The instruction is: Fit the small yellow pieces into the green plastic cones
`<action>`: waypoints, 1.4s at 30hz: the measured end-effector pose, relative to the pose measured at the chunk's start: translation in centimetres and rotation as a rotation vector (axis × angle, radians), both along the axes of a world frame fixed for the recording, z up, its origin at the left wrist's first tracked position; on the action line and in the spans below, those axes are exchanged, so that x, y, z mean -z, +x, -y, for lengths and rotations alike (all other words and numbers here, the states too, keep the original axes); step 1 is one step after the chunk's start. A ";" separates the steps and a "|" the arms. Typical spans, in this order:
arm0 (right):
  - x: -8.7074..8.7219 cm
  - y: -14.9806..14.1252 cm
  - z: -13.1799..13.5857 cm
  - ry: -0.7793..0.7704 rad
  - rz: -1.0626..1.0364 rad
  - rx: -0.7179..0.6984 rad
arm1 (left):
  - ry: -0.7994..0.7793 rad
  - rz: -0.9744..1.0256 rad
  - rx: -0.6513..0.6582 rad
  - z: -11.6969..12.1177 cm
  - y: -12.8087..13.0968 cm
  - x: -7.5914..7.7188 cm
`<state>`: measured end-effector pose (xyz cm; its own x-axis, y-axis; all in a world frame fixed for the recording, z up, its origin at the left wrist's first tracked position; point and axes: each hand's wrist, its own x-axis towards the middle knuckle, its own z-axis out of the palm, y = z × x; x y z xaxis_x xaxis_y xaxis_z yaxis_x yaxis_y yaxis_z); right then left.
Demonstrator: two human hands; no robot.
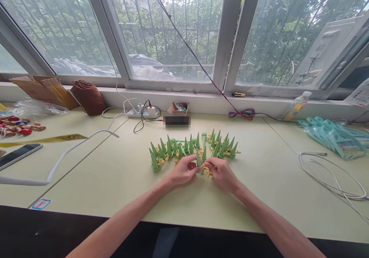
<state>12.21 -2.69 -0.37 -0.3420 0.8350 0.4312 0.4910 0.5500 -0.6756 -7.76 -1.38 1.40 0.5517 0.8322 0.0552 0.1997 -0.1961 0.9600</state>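
Observation:
Near the front of the table, my left hand (184, 170) is closed around a green plastic spike (198, 159), which stands point up between thumb and fingers. My right hand (221, 171) pinches at the spike's base from the right; a small yellow piece appears to be in its fingertips, partly hidden. Several loose yellow valve pieces (206, 171) lie between the two hands. Behind them stand several green spikes on round caps, many with yellow pieces sticking out at the side, in a left group (161, 150) and a right group (221, 146).
A small open cardboard box (173, 107) and a power strip (135, 113) stand along the window sill. Bagged teal items (337, 137), a coiled white cable (331, 181) and a bottle (296, 106) are at right. A phone (20, 154) and a white cord (53, 169) lie left.

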 end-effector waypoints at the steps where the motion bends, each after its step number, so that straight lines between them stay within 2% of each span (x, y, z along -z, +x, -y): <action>1: 0.0 0.0 0.0 -0.002 0.013 0.008 | 0.041 -0.010 0.001 0.0 0.0 0.0; 5: 0.1 0.0 0.0 -0.005 0.043 0.027 | 0.174 -0.051 0.018 0.0 0.2 -0.1; 8: 0.0 0.0 0.0 -0.002 0.041 0.030 | 0.216 -0.063 0.014 0.0 0.2 -0.2; 11: -0.2 -0.1 0.2 -0.006 0.012 0.032 | 0.163 -0.051 -0.001 0.0 0.2 -0.2; 17: -0.5 -0.2 0.4 -0.034 -0.107 -0.006 | -0.104 0.011 -0.067 -0.2 -0.1 -0.1; 21: -0.4 -0.1 0.2 -0.024 -0.130 -0.058 | -0.175 0.045 -0.069 -0.6 -0.3 0.1; 31: -0.2 0.1 0.0 -0.005 -0.085 -0.040 | -0.137 0.012 -0.036 -0.7 -0.4 0.4; 42: 0.2 0.0 -0.1 0.007 -0.077 -0.029 | -0.101 -0.012 -0.025 -0.2 -0.2 -0.2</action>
